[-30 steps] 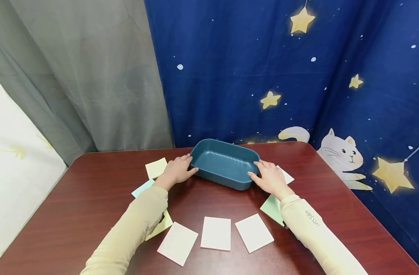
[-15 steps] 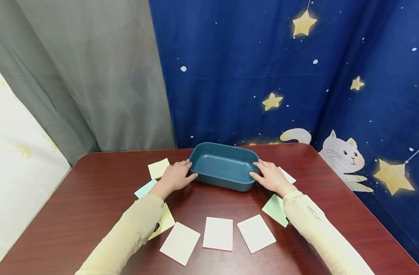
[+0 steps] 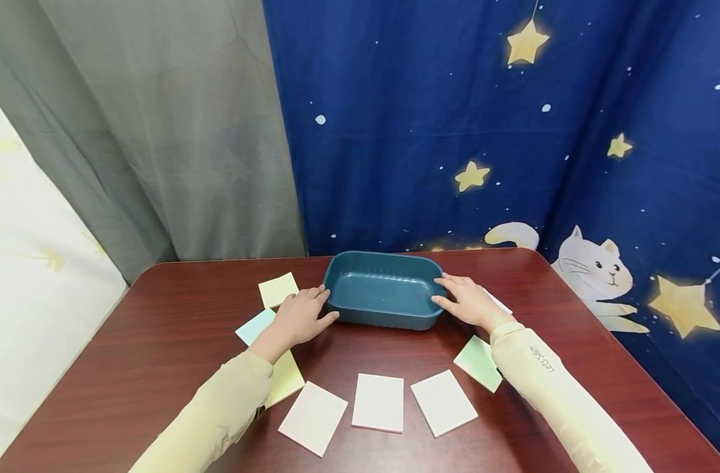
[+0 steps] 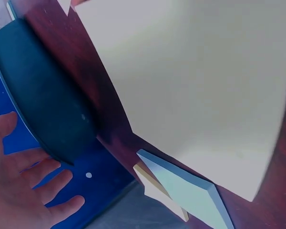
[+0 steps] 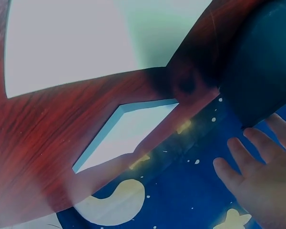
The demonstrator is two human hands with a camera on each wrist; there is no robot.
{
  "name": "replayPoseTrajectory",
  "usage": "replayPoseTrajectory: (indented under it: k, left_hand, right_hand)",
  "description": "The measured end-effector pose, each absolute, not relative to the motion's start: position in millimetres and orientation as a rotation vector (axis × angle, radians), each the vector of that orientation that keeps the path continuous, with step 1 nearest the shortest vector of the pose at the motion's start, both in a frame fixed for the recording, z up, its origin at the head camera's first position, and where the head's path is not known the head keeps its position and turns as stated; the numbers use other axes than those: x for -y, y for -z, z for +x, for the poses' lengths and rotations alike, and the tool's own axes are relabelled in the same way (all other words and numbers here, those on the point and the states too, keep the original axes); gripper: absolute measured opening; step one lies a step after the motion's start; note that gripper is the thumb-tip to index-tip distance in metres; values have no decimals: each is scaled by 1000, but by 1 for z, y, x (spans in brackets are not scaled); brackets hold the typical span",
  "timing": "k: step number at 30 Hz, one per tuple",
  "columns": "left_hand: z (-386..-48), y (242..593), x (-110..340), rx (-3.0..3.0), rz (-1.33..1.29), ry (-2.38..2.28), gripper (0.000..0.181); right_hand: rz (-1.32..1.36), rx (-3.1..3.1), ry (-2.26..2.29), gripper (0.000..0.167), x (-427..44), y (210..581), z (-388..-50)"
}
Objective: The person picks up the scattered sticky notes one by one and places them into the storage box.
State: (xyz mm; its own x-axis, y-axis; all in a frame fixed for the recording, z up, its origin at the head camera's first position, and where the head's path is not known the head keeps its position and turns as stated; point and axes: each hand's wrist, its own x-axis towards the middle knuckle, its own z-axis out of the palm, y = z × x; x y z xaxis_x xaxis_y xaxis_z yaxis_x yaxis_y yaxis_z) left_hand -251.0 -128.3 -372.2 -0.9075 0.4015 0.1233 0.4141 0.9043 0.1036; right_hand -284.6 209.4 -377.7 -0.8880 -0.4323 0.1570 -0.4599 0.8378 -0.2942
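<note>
A teal plastic basin (image 3: 385, 320) rests near the table's far edge in the head view, its inside facing up and nothing seen in it. My left hand (image 3: 301, 316) touches the basin's left end with relaxed, spread fingers. On the opposite end lies my right hand (image 3: 468, 301), its fingers fairly straight against the rim. The left wrist view shows the left fingers (image 4: 57, 191) loosely spread beside the basin wall (image 4: 43, 90). In the right wrist view, the right fingertips (image 5: 226, 169) meet the basin's edge (image 5: 262, 62).
Pads of square paper form an arc: pale yellow (image 3: 278, 290), light blue (image 3: 256, 325), yellow (image 3: 286, 380), pinkish white (image 3: 313, 418), white (image 3: 378, 403), another white pad (image 3: 444, 403), green (image 3: 478, 363), and a partly hidden white pad (image 3: 498, 301). Curtains (image 3: 395, 131) hang behind the table (image 3: 159, 328).
The basin has turned slightly, so its long near side lies more level across the view. Both hands stay at its ends and shift slightly with it. The head view has drifted a little.
</note>
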Motion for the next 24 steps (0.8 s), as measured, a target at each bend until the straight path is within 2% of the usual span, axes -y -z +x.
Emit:
replayPoseTrajectory:
  k: [24]
  left_hand:
    - [-218, 378, 137, 2880, -705, 204, 56]
  right_hand:
    - [821, 2878, -485, 44, -209, 379, -291]
